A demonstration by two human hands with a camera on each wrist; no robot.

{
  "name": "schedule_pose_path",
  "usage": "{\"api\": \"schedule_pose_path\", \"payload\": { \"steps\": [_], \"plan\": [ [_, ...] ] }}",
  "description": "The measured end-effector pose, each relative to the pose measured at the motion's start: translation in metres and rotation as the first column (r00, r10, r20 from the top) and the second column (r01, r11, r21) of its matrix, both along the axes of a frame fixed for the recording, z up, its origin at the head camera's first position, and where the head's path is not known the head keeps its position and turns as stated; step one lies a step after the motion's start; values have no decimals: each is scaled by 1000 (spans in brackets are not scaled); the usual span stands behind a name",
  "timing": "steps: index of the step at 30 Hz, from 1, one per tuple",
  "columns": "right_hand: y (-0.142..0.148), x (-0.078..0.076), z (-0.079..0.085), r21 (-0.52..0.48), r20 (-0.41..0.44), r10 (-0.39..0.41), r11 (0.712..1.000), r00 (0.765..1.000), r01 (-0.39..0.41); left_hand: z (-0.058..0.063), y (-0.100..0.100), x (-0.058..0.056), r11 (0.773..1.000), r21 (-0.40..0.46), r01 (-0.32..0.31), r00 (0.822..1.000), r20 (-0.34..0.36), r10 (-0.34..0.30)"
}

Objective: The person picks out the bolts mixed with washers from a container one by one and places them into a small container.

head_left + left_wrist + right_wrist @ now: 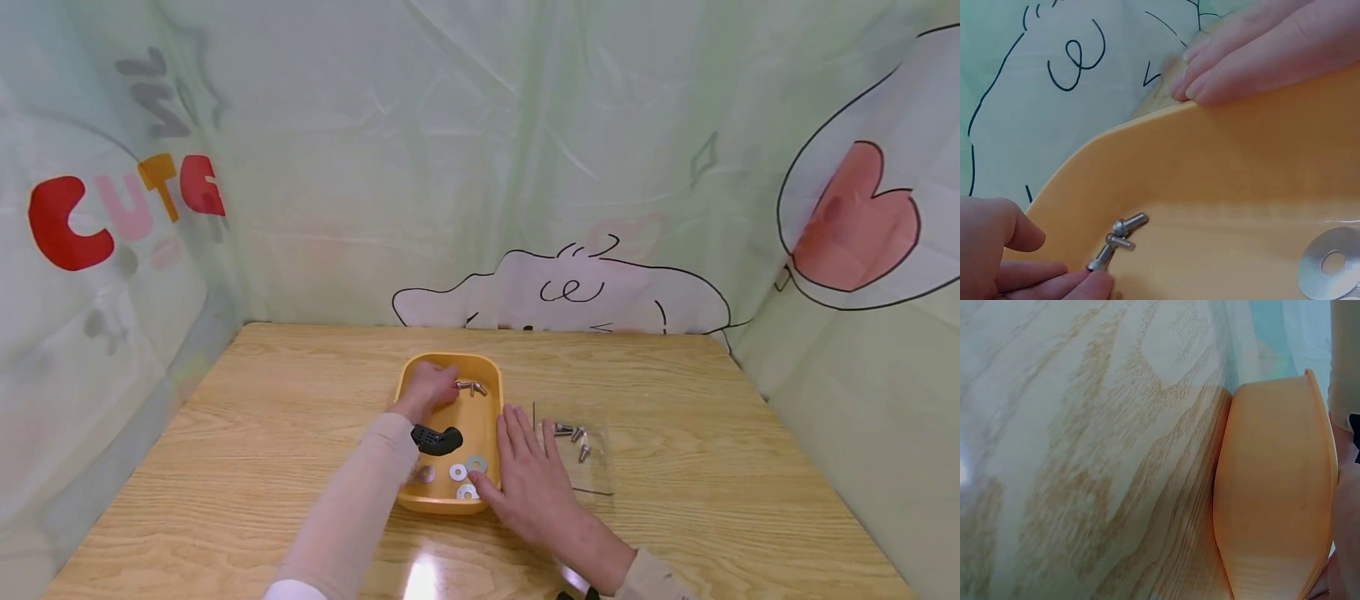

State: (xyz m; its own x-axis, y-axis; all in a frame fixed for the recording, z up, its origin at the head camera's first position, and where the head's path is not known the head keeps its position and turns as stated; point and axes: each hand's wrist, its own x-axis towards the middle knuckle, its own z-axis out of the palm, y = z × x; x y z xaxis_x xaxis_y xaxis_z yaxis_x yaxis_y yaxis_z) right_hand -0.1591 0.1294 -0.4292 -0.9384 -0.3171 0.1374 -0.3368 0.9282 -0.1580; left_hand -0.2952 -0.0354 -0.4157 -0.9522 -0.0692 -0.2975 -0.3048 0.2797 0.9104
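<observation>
A yellow-orange tray (pixel 450 358) stands on the wooden table. My left hand (pixel 429 387) reaches into its far end, beside several metal screws (pixel 474 387). In the left wrist view a fingertip touches the nearest screw (pixel 1102 256); the thumb (pixel 1025 231) stands apart from the fingers. My right hand (pixel 534 483) rests on the tray's right rim, fingers straight and thumb reaching over the near right corner. Several flat washers (pixel 457 472) lie at the tray's near end. In the right wrist view the tray's outer wall (pixel 1272 487) shows, with little of the hand visible.
Right of the tray, several more screws (pixel 577 433) lie on or in a clear, dark-edged holder (pixel 596 475). A black wrist device (pixel 438 440) on the left arm hangs over the tray. A printed cloth (pixel 337 167) surrounds the table (pixel 300 392).
</observation>
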Motion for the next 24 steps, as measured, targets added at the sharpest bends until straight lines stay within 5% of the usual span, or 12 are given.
{"api": "schedule_pose_path", "payload": {
  "steps": [4, 24],
  "plan": [
    [0, 0, -1, -2, 0, -2, 1000, 1000, 2, 1, 5, 0, 996, -90, 6, 999, -41, -9],
    [1, -2, -2, -11, 11, 0, 1000, 1000, 0, 1, 25, 7, 988, 113, 105, 994, -4, -105]
  ]
}}
